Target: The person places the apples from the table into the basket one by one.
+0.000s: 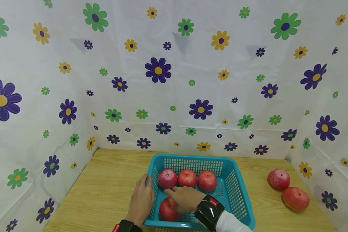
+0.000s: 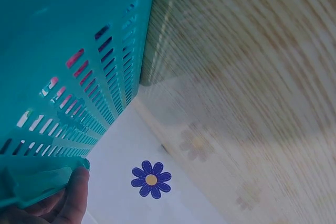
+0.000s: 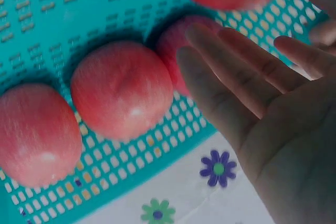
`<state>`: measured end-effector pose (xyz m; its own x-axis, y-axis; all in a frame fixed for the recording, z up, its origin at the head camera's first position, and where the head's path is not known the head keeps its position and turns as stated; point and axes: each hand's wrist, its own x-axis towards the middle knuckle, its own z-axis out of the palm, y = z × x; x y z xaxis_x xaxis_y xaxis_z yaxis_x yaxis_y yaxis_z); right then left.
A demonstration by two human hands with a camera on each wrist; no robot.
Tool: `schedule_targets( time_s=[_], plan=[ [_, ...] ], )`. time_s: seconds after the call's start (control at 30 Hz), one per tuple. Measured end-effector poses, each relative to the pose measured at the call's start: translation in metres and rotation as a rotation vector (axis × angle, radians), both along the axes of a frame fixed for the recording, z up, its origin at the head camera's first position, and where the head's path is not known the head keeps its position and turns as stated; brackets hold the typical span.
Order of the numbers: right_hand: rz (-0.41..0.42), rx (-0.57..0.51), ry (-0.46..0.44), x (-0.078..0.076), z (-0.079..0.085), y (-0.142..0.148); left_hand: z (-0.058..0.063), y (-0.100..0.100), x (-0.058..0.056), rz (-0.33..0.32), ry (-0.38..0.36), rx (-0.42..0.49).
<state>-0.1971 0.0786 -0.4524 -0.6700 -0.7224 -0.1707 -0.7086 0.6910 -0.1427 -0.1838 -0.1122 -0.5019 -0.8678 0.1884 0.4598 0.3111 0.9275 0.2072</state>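
A turquoise plastic basket (image 1: 243,199) with lattice sides holds several red apples. Three of them, a darker red apple (image 1: 167,178), a middle apple (image 1: 187,177) and a right apple (image 1: 207,180), sit in a row toward its far side. One more apple (image 1: 168,210) lies at the front left. My left hand (image 1: 142,198) grips the left rim, with a fingertip (image 2: 80,182) curled over the edge in the left wrist view. Above the front apple is my right hand (image 1: 188,198), partly covering it. Its fingers (image 3: 231,72) are extended and spread in the right wrist view, holding nothing.
On the wooden table (image 1: 113,174), right of the basket, two more apples lie close together: a darker one (image 1: 278,179) and a lighter one (image 1: 295,198). A white flower-patterned sheet (image 1: 174,93) hangs behind the table and along both sides.
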Motion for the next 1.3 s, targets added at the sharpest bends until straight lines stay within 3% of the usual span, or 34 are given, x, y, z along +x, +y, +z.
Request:
schedule_targets(
  time_s=[0.23, 0.57, 0.8, 1.3],
  plan=[
    [-0.019, -0.098, 0.077, -0.003, 0.018, 0.025, -0.001, 0.001, 0.0, -0.002, 0.037, 0.009],
    [-0.028, -0.219, 0.186, -0.01, 0.026, 0.057, -0.003, 0.0, 0.0, -0.005, 0.058, 0.0],
    [-0.088, -0.294, 0.241, -0.011, 0.036, 0.081, -0.003, 0.0, 0.0, -0.016, 0.058, 0.01],
    [-0.288, -0.347, 0.201, -0.016, 0.052, 0.139, -0.001, 0.0, 0.002, -0.017, 0.062, -0.002]
  ],
)
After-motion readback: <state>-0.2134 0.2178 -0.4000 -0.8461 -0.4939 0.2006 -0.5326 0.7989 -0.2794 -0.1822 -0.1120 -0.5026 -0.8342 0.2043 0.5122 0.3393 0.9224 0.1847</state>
